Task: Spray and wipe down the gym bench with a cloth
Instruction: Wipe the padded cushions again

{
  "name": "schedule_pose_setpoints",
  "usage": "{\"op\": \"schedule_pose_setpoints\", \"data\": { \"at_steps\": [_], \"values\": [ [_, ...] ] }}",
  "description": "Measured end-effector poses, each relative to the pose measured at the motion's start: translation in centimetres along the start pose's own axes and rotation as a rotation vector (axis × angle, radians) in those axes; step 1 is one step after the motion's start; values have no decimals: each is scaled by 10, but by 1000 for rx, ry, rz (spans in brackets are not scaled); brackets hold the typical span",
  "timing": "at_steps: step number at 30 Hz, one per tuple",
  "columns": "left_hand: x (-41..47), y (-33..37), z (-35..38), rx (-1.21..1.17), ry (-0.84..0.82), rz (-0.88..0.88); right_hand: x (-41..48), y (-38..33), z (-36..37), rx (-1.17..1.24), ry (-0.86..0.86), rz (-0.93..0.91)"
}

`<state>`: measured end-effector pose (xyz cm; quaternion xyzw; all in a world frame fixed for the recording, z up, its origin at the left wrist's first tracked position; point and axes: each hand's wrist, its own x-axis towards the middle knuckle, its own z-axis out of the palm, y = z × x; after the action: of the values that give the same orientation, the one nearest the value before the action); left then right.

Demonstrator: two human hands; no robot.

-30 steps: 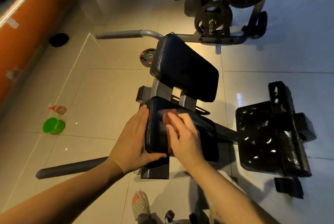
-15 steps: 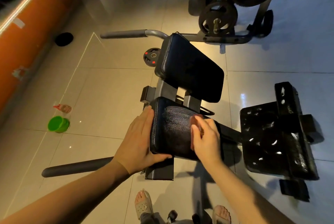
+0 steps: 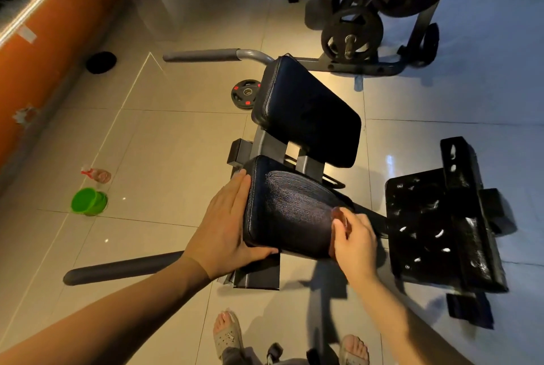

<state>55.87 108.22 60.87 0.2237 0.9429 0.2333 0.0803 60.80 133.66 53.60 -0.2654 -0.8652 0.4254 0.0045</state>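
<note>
**Wiping pass on the seat pad**

The right hand (image 3: 354, 239) pinches a reddish cloth (image 3: 338, 219) at the right edge of the seat pad (image 3: 288, 211). The left hand (image 3: 223, 229), fingers straight, braces the pad's left side. Wet streaks cover the top, so the back pad (image 3: 306, 111) beyond probably comes next

We are looking steeply down and forward from head height, close over the seat pad (image 3: 291, 211), the weight rack (image 3: 382, 11) lying far off at one o'clock.
</note>
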Motion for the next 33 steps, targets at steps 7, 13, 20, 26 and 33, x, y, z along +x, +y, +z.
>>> {"op": "schedule_pose_setpoints", "data": {
  "at_steps": [7, 13, 20, 26, 33],
  "values": [
    [2, 4, -1, -27, 10, -2, -40, -98, 12, 115, -119, -330],
    [2, 2, 0, -10, 3, 8, -39, 24, -12, 7, -53, 3],
    [2, 8, -1, -36, 22, 6, -55, -72, 11, 168, -34, -114],
    [1, 5, 0, -25, 20, 6, -49, 5, -4, 105, -50, -108],
    [2, 4, 1, -26, 19, 17, 0, -23, 10, 157, 75, 152]
  ]
}}
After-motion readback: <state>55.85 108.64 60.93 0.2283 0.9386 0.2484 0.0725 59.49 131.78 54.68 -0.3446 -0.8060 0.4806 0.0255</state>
